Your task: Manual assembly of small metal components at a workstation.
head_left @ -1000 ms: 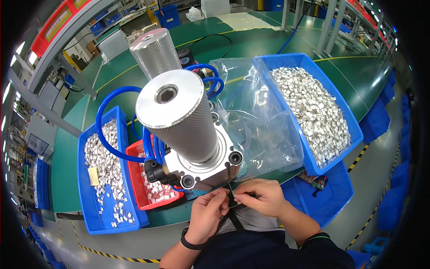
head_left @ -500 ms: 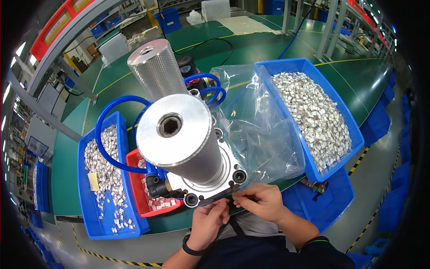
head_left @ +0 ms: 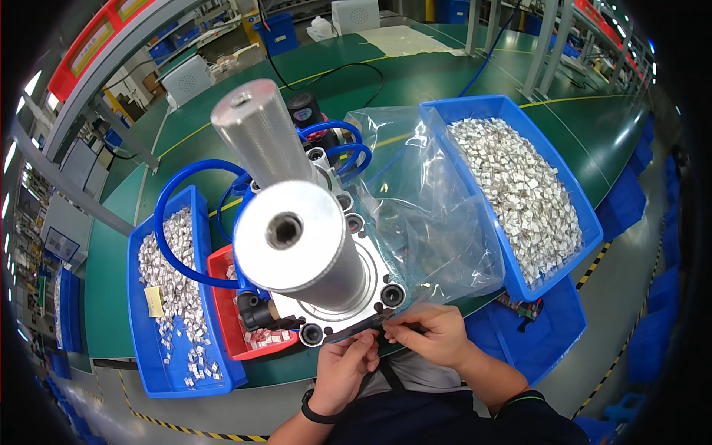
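My left hand (head_left: 343, 372) and my right hand (head_left: 432, 335) are close together at the front edge of a pneumatic press (head_left: 371, 259). On each, thumb and fingertips are pinched together. What they hold, if anything, is too small and too hidden by the press to make out. Above them rises a large knurled metal cylinder (head_left: 297, 237) with a round hole in its top, set on the press's square metal plate. Behind it stands a second, similar cylinder (head_left: 259, 133). Blue air hoses (head_left: 169, 241) loop around the press.
Small white parts fill a large blue bin (head_left: 589, 230) on the right; others lie in a blue bin (head_left: 152, 363) at left and a red bin (head_left: 230, 326). A clear plastic bag (head_left: 437, 230) lies beside the press. Another blue bin (head_left: 552, 334) sits low at the right.
Both metal cylinders have come down, and the front one's top now sits lower and slightly to the right. My hands have stayed almost in place, still pinched.
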Demonstrator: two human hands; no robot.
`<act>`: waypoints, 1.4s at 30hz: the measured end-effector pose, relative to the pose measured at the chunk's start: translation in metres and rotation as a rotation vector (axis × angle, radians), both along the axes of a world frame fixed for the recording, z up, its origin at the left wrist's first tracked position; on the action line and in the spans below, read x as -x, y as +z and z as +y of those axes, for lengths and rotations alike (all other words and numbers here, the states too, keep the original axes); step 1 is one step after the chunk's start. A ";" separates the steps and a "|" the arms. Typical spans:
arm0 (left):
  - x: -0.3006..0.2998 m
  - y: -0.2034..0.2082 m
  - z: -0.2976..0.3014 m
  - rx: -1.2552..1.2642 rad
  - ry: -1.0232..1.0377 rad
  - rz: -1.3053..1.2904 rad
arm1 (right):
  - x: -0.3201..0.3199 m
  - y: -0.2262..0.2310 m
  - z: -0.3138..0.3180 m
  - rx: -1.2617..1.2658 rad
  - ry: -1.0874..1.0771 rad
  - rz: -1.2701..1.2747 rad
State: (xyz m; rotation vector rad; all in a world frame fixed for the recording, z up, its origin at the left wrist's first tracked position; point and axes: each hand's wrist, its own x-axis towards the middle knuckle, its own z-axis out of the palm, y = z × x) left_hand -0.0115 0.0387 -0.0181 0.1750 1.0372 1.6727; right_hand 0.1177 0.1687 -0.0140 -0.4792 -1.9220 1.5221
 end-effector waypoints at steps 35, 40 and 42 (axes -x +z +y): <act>-0.033 0.027 -0.036 -0.038 -0.145 -0.254 | -0.038 0.047 -0.058 -0.622 0.068 -0.281; -0.028 0.036 -0.035 -0.096 -0.173 -0.269 | -0.040 0.040 -0.052 -0.380 0.051 -0.163; -0.028 0.045 -0.032 -0.033 -0.067 -0.318 | -0.038 0.034 -0.055 -0.187 0.018 -0.128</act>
